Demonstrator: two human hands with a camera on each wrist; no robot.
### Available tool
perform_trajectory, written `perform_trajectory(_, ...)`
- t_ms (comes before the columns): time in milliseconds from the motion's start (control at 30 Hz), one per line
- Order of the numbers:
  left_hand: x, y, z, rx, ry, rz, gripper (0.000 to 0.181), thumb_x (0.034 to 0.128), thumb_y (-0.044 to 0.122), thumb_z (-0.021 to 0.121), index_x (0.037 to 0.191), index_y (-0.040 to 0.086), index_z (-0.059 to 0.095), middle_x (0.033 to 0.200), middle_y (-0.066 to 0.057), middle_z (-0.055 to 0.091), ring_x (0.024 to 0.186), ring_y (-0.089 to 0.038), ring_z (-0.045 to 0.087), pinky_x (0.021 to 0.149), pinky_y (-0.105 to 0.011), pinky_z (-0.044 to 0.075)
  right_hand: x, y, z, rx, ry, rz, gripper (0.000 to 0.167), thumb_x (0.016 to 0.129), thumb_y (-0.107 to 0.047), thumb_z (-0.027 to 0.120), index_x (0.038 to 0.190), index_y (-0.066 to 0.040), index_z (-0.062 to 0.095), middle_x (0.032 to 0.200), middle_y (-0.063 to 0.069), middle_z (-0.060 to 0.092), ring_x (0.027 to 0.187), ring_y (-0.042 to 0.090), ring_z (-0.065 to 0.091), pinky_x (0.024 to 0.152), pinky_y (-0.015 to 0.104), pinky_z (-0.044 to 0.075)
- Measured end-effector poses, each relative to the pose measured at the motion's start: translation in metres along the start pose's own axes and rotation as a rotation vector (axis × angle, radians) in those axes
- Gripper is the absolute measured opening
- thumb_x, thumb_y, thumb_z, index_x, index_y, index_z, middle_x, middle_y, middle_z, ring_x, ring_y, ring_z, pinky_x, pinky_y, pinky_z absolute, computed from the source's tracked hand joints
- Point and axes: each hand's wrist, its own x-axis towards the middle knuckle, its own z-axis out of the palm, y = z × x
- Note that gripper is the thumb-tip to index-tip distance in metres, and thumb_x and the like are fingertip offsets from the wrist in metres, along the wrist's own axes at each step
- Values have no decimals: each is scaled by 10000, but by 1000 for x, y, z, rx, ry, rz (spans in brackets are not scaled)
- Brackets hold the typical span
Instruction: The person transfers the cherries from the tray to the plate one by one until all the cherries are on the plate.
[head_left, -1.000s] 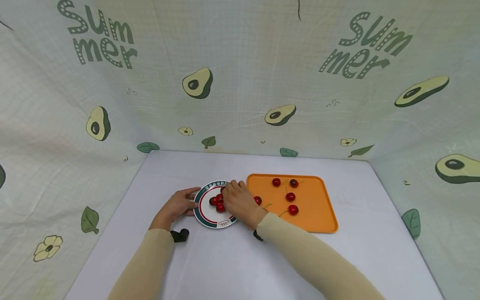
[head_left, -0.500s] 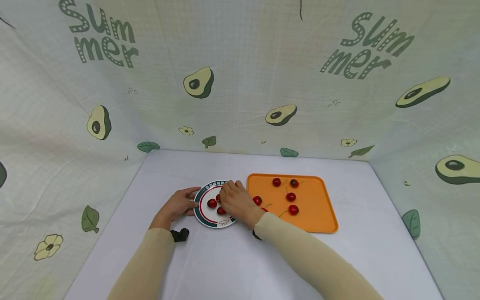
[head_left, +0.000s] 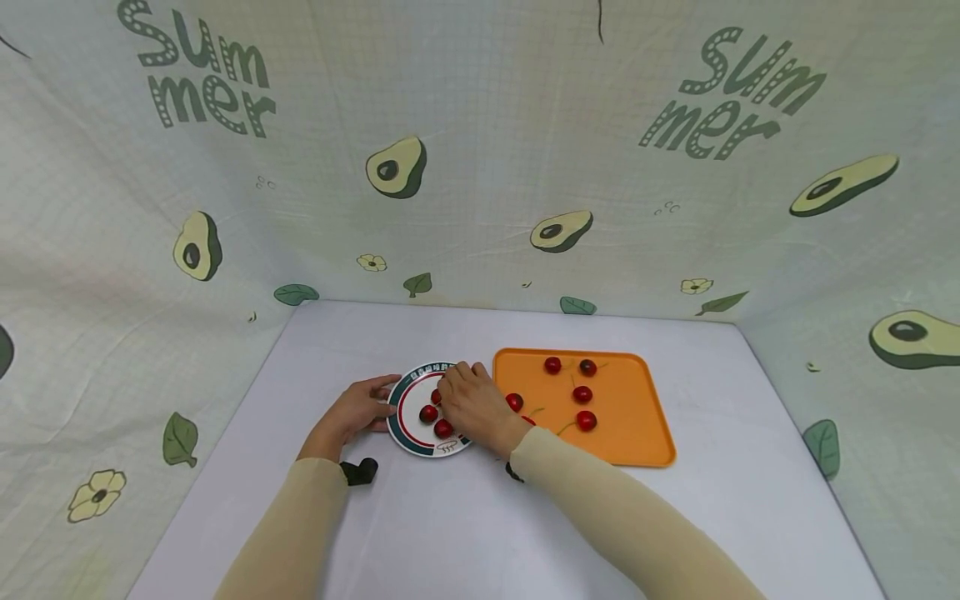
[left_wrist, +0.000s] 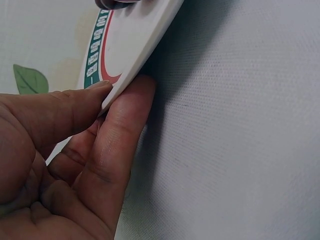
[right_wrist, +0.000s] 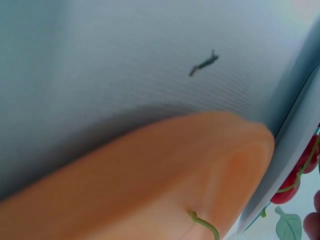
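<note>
A white plate with a green and red rim (head_left: 420,447) holds several red cherries (head_left: 443,428). At its left edge my left hand (head_left: 352,417) grips the rim; in the left wrist view the thumb of that hand (left_wrist: 75,155) lies on top of the plate (left_wrist: 130,45), with a finger beneath. My right hand (head_left: 480,408) is over the plate's right side, fingers bent down; whatever they may hold is hidden. In the right wrist view only fingertips (right_wrist: 312,225) show, close to cherries (right_wrist: 287,190) and a green stem.
An orange tray (head_left: 630,417) lies right of the plate, with several stemmed cherries (head_left: 587,421) spread on it, partly under the right forearm. The right wrist view shows a small dark scrap (right_wrist: 205,65) on the white cloth. A printed curtain stands behind the table.
Cherries on the plate have shifted and lie more spread out, with two now nearer its front. My right hand has moved slightly left. My left hand stays at the rim.
</note>
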Motion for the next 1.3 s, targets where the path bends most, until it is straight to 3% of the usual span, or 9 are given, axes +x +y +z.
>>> perform_trajectory(167, 0, 0, 0, 1, 4, 3, 677, 957, -40, 688, 1571, 187, 514, 1362, -196, 546, 889, -217, 672, 744, -316, 649, -3, 0, 1, 28, 25, 18, 280, 1055, -354, 600, 1161, -96, 628, 1142, 50, 617, 1047, 234, 536, 857, 338, 470)
perform_trajectory(400, -1, 0, 2, 6, 3, 3, 677, 959, -24, 698, 1575, 187, 511, 1362, -200, 539, 897, -222, 666, 742, -301, 646, -15, 7, -3, 21, 1, 26, 338, 1036, -361, 622, 1252, -101, 629, 1199, 60, 625, 1078, 250, 536, 911, 364, 493)
perform_trajectory(733, -2, 0, 2, 13, 1, 2, 678, 965, -25, 690, 1581, 185, 499, 1355, -193, 512, 897, -217, 653, 751, -305, 647, -40, 26, -7, 70, 7, 59, 311, 1042, -357, 632, 1173, -75, 618, 1124, 77, 597, 1058, 278, 515, 918, 399, 474)
perform_trajectory(1033, 0, -3, 2, 0, 8, -4, 679, 972, -16, 693, 1586, 190, 493, 1368, -193, 507, 907, -219, 665, 764, -315, 650, -72, 54, -6, 103, 41, 90, 254, 1018, -293, 670, 1111, -59, 644, 1092, 101, 621, 1041, 305, 537, 926, 441, 506)
perform_trajectory(1300, 1, -3, 3, 5, 14, -9, 688, 964, -22, 700, 1585, 194, 496, 1358, -188, 497, 919, -218, 656, 754, -303, 647, -105, 90, -3, 74, 30, 141, 317, 1002, -308, 707, 1160, -43, 631, 1140, 130, 624, 1058, 325, 544, 933, 467, 509)
